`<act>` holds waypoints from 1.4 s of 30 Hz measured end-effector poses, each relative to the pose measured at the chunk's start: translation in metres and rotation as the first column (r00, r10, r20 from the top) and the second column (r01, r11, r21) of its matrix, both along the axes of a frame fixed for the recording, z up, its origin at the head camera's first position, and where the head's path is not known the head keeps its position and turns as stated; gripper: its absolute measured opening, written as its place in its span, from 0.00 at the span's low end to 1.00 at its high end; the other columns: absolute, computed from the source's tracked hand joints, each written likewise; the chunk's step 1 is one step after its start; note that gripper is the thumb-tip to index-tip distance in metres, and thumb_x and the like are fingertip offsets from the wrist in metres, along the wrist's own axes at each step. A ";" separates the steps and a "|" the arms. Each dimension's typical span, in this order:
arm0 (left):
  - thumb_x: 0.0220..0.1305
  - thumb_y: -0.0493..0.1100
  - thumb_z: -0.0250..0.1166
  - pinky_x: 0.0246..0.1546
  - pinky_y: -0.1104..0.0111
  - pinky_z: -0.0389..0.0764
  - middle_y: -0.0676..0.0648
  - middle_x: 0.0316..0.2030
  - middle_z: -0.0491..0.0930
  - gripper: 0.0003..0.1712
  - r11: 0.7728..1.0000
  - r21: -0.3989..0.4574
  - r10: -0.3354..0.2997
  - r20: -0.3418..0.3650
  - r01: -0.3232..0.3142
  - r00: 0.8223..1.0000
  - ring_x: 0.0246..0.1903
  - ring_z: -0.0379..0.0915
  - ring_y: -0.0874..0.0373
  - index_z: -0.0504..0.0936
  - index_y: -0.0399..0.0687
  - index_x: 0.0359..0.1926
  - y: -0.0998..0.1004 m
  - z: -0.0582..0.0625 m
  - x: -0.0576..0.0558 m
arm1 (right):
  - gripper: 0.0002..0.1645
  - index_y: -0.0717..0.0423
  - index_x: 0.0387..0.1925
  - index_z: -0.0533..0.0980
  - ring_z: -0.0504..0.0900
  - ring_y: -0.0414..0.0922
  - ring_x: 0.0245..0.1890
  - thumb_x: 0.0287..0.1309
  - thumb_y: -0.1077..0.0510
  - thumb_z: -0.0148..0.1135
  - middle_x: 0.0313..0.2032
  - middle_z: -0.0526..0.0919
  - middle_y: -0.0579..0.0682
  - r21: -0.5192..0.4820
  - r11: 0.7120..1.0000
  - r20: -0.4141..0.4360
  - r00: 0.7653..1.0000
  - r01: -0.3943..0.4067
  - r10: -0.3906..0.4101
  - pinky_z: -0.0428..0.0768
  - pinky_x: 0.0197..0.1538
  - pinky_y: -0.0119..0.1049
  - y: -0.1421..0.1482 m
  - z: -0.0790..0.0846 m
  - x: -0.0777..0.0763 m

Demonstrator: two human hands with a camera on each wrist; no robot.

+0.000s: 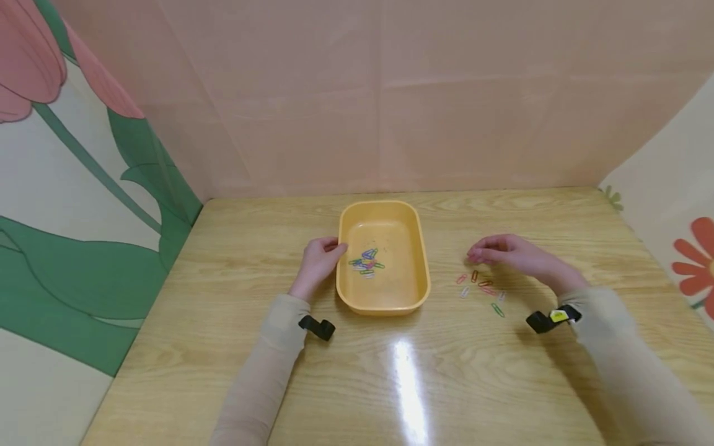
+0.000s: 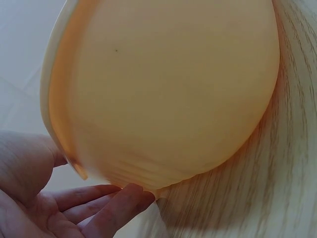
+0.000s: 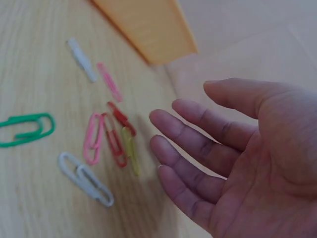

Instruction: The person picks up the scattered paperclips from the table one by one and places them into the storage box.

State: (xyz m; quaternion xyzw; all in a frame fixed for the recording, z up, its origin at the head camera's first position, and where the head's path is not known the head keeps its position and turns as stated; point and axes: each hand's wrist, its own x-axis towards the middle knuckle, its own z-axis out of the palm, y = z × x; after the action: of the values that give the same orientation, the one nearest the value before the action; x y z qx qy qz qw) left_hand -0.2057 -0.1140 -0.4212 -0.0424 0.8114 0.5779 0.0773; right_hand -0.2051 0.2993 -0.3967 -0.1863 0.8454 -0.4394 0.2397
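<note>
A yellow plastic tray (image 1: pixel 390 229) sits on the table with several coloured paper clips (image 1: pixel 368 254) lying in its left half. At the tray's left side, my left hand (image 1: pixel 319 263) holds the wall, thumb over the rim and the other fingers against the outside. My right hand (image 1: pixel 515 255) hovers by a loose group of paper clips to the tray's right, its fingers relaxed and holding nothing. Among these are a green paper clip (image 3: pixel 27 118), a white paper clip (image 3: pixel 81 178), and pink, red and yellow ones.
The wooden table (image 1: pixel 268 396) reaches back to a pink cloth wall (image 1: pixel 290 93). A flower-patterned panel (image 1: pixel 72 266) borders the left, another the right. Each wrist wears a black strap mount (image 1: pixel 317 327).
</note>
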 end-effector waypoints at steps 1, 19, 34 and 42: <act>0.66 0.42 0.60 0.46 0.64 0.80 0.39 0.45 0.80 0.20 1.000 -0.001 -0.001 0.000 0.001 1.000 0.45 0.78 0.51 0.78 0.33 0.54 0.000 0.000 0.000 | 0.19 0.64 0.53 0.75 0.78 0.47 0.50 0.72 0.55 0.47 0.48 0.81 0.58 0.037 0.999 -0.013 1.000 0.026 -0.025 0.75 0.48 0.30 -0.004 0.000 0.000; 0.66 0.42 0.60 0.45 0.65 0.80 0.39 0.45 0.81 0.20 1.000 0.008 0.001 0.002 -0.001 1.000 0.44 0.78 0.51 0.78 0.33 0.53 0.002 0.001 -0.001 | 0.12 0.57 0.46 0.79 0.79 0.45 0.42 0.65 0.56 0.59 0.43 0.82 0.52 -0.008 1.000 -0.170 0.985 -0.004 0.003 0.77 0.43 0.29 -0.013 -0.026 0.008; 0.66 0.42 0.60 0.46 0.64 0.79 0.39 0.45 0.80 0.20 1.000 0.005 0.006 0.006 -0.006 1.000 0.45 0.78 0.51 0.78 0.33 0.54 0.001 0.001 0.000 | 0.12 0.59 0.43 0.79 0.73 0.44 0.15 0.56 0.65 0.66 0.41 0.78 0.56 -0.128 0.979 -0.277 0.953 -0.161 0.121 0.75 0.24 0.32 -0.016 -0.043 0.011; 0.66 0.41 0.60 0.45 0.64 0.80 0.39 0.44 0.81 0.19 1.000 0.005 0.006 -0.005 -0.006 1.000 0.44 0.78 0.51 0.78 0.33 0.53 0.002 0.002 0.001 | 0.13 0.48 0.42 0.80 0.64 0.48 0.47 0.53 0.60 0.70 0.45 0.77 0.46 0.041 0.998 -0.379 0.923 -0.057 0.068 0.58 0.45 0.43 -0.019 -0.041 0.018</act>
State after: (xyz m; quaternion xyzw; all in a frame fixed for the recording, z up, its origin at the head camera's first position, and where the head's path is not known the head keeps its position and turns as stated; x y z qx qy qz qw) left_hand -0.2046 -0.1124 -0.4194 -0.0432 0.8100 0.5802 0.0733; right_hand -0.1873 0.2803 -0.4381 -0.2915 0.8757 -0.3747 0.0878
